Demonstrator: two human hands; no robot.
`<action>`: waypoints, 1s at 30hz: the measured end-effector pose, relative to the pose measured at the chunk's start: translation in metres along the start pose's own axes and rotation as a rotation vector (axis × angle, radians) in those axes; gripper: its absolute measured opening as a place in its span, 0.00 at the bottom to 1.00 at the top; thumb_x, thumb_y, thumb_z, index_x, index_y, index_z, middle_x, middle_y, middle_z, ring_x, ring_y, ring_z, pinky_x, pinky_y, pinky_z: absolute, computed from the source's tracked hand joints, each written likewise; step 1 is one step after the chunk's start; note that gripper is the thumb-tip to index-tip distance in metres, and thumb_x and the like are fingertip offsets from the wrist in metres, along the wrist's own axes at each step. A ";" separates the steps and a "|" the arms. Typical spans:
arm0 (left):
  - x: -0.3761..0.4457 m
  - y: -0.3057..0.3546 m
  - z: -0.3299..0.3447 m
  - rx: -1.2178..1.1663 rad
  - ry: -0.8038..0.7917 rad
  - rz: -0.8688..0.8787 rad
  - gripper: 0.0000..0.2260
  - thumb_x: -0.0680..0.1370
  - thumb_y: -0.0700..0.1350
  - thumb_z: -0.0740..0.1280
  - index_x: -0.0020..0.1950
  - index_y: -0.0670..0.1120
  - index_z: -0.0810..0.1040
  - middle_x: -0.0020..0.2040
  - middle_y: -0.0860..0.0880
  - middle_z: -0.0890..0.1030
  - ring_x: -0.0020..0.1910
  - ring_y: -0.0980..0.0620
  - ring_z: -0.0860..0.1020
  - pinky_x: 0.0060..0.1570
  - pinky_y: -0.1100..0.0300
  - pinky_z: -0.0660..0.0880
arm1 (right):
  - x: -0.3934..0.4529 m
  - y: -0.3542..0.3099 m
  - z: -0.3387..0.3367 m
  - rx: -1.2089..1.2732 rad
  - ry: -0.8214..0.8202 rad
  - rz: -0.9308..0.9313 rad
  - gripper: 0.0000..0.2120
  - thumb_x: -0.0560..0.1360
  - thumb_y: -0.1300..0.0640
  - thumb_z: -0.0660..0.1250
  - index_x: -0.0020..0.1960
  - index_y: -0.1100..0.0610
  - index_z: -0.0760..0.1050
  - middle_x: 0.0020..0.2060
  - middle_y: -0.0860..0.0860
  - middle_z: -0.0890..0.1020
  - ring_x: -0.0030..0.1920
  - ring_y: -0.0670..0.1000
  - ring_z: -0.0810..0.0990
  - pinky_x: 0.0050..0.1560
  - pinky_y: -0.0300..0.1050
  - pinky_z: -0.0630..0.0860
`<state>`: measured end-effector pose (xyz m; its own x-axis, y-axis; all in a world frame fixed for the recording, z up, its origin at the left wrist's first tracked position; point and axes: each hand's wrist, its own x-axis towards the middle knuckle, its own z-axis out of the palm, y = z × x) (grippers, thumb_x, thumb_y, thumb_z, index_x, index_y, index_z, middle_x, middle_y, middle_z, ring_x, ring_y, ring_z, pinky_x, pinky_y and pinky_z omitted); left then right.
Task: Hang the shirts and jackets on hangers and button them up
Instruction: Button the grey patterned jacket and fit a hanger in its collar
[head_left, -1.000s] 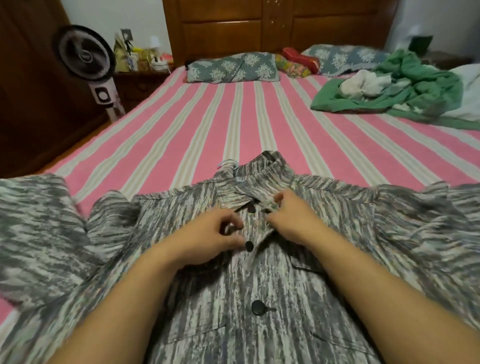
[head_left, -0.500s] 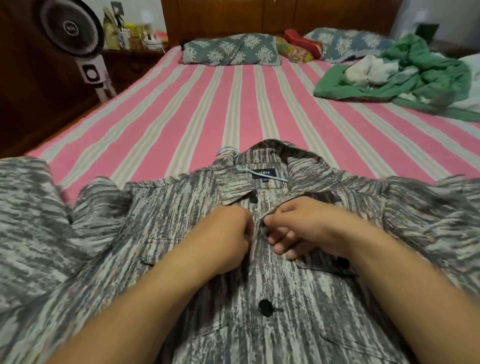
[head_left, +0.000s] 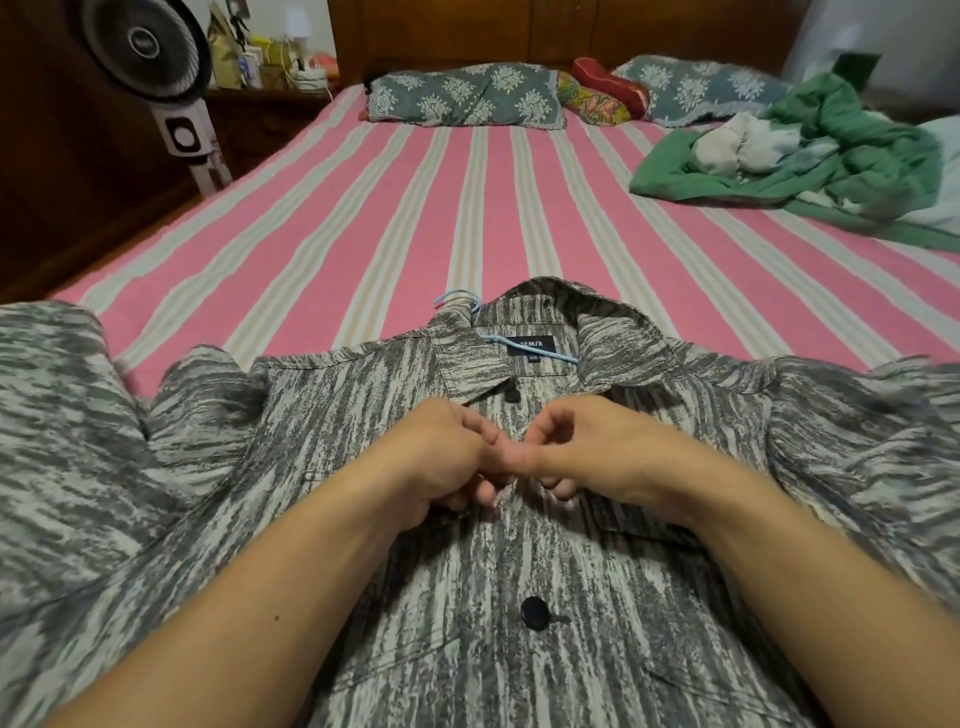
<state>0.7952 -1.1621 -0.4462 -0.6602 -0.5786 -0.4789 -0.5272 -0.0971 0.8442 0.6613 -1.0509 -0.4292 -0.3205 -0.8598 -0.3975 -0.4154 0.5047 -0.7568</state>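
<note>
Two bare hands meet at the chest of a grey-and-white streaked shirt (head_left: 363, 415) spread face up on a bed (head_left: 395, 218) with a pink-and-cream striped sheet. The shirt's fabric looks woven and slightly coarse, with a stitched collar and a dark label inside the neck. A thin pale blue hanger (head_left: 457, 301) sits inside the collar, its hook lying on the sheet just beyond.

The left hand (head_left: 441, 462) and right hand (head_left: 587, 452) have curled fingers, thumbs touching, both pinching the front opening between two round dark buttons: one button (head_left: 512, 395) just below the collar, another button (head_left: 534, 613) lower down between the forearms. The hands hide whatever they are fastening.

Farther up the bed lie two teal floral pillows (head_left: 467, 98), a small red cushion (head_left: 608, 83) and a crumpled green blanket (head_left: 831, 145) with white cloth in it, well apart from the shirt. A white standing fan (head_left: 150, 57) is at the bed's left, beside a cluttered wooden nightstand (head_left: 265, 98).
</note>
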 end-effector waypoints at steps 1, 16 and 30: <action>0.000 0.000 0.000 0.017 -0.004 0.001 0.04 0.80 0.34 0.67 0.49 0.37 0.82 0.25 0.46 0.78 0.20 0.55 0.72 0.19 0.65 0.64 | -0.002 -0.003 0.003 -0.038 0.009 0.021 0.23 0.67 0.40 0.77 0.52 0.55 0.78 0.41 0.49 0.82 0.39 0.47 0.78 0.47 0.50 0.80; -0.001 -0.001 0.003 0.114 -0.014 0.058 0.06 0.75 0.30 0.72 0.50 0.36 0.80 0.33 0.42 0.83 0.31 0.49 0.83 0.27 0.61 0.76 | 0.003 0.007 0.000 0.183 -0.032 0.107 0.16 0.71 0.72 0.70 0.33 0.57 0.70 0.27 0.52 0.74 0.28 0.50 0.76 0.35 0.47 0.80; -0.005 0.001 0.011 0.217 0.109 0.110 0.08 0.72 0.33 0.76 0.40 0.44 0.82 0.30 0.46 0.84 0.27 0.53 0.81 0.30 0.62 0.75 | -0.001 0.006 -0.003 0.366 -0.149 0.084 0.13 0.73 0.74 0.70 0.37 0.60 0.72 0.31 0.55 0.77 0.32 0.50 0.78 0.38 0.44 0.80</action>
<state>0.7916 -1.1506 -0.4456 -0.6645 -0.6609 -0.3489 -0.5657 0.1399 0.8126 0.6559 -1.0470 -0.4321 -0.2022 -0.8324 -0.5160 -0.0539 0.5355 -0.8428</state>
